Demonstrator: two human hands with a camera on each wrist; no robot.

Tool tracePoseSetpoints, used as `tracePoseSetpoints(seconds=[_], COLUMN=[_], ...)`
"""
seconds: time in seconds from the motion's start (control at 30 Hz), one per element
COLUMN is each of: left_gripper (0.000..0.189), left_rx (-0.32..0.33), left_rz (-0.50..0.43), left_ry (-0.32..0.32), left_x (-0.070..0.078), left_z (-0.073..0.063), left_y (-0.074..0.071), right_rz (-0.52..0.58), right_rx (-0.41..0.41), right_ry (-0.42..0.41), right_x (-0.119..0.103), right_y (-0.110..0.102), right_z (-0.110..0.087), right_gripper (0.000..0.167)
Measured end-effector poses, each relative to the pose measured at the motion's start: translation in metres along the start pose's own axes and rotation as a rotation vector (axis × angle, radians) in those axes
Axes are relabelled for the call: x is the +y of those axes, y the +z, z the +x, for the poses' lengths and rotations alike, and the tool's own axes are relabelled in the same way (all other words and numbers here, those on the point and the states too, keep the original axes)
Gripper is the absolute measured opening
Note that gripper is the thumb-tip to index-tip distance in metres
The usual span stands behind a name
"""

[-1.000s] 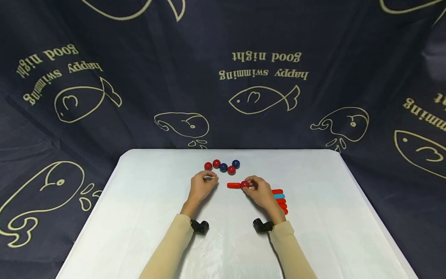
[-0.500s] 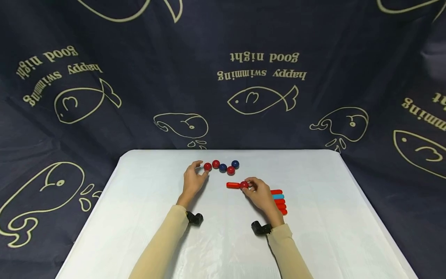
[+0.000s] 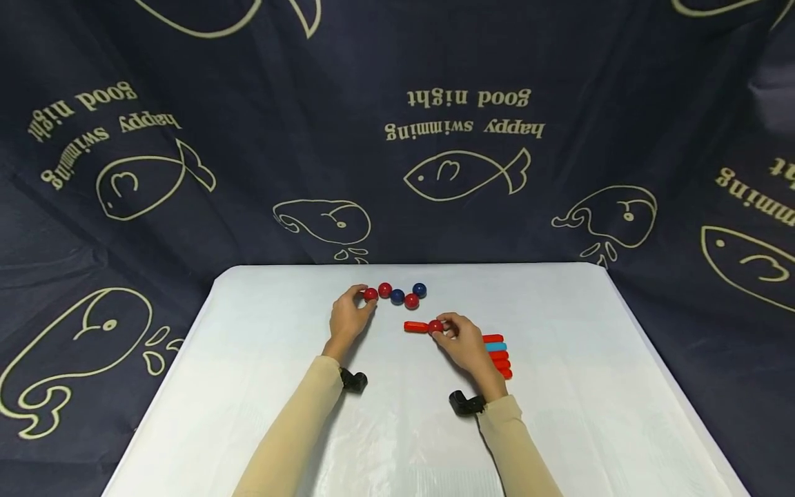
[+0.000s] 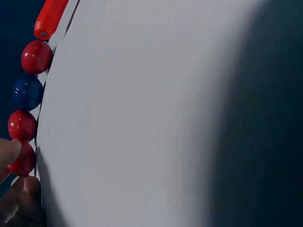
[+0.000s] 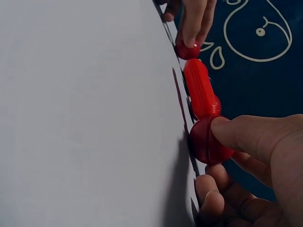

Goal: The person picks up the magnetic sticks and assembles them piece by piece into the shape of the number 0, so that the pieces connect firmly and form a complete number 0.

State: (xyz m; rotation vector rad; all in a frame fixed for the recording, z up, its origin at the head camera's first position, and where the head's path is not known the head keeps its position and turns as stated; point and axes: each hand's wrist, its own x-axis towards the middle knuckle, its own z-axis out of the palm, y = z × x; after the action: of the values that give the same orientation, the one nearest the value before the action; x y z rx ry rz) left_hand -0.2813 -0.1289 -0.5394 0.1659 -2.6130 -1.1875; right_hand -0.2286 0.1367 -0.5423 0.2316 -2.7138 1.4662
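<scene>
In the head view my left hand (image 3: 348, 319) pinches a red ball (image 3: 370, 295) at the left end of a row of balls. The left wrist view shows its thumb (image 4: 8, 152) against that ball. My right hand (image 3: 466, 345) grips another red ball (image 3: 435, 328) between thumb and fingers, nearer to me. From this ball a red rod (image 3: 415, 326) points left, end against it; both rest on the table. In the right wrist view a seam runs round the gripped ball (image 5: 208, 141), and the ribbed rod (image 5: 200, 89) meets it.
Beside the left hand's ball lie a red ball (image 3: 385, 290), a blue ball (image 3: 397, 297), a red ball (image 3: 412, 301) and a blue ball (image 3: 419, 290). Several red rods (image 3: 500, 356) and a light blue rod (image 3: 496, 347) lie partly behind the right hand on the white table (image 3: 559, 414).
My left hand has moved left and away from me to the leftmost red ball, and its fingers have come together on it. The right hand keeps its hold on the red ball with the rod.
</scene>
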Motion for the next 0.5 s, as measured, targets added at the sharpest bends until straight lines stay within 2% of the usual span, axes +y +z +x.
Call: tracePoseSetpoints(seconds=[0.17, 0.33, 0.5], left_gripper=[0.034, 0.033, 0.033], left_rx=[0.015, 0.023, 0.019], left_rz=[-0.024, -0.071, -0.149], left_ry=[-0.007, -0.01, 0.049], left_x=[-0.001, -0.003, -0.004], left_z=[0.0, -0.005, -0.017], left_y=[0.001, -0.006, -0.011], right_rz=[-0.007, -0.008, -0.009], right_rx=[0.01, 0.0, -0.003], right_ry=[0.004, 0.011, 0.013], right_x=[0.001, 0.001, 0.001], right_y=[0.001, 0.003, 0.003], right_z=[0.001, 0.002, 0.002], right_gripper=[0.03, 0.032, 0.032])
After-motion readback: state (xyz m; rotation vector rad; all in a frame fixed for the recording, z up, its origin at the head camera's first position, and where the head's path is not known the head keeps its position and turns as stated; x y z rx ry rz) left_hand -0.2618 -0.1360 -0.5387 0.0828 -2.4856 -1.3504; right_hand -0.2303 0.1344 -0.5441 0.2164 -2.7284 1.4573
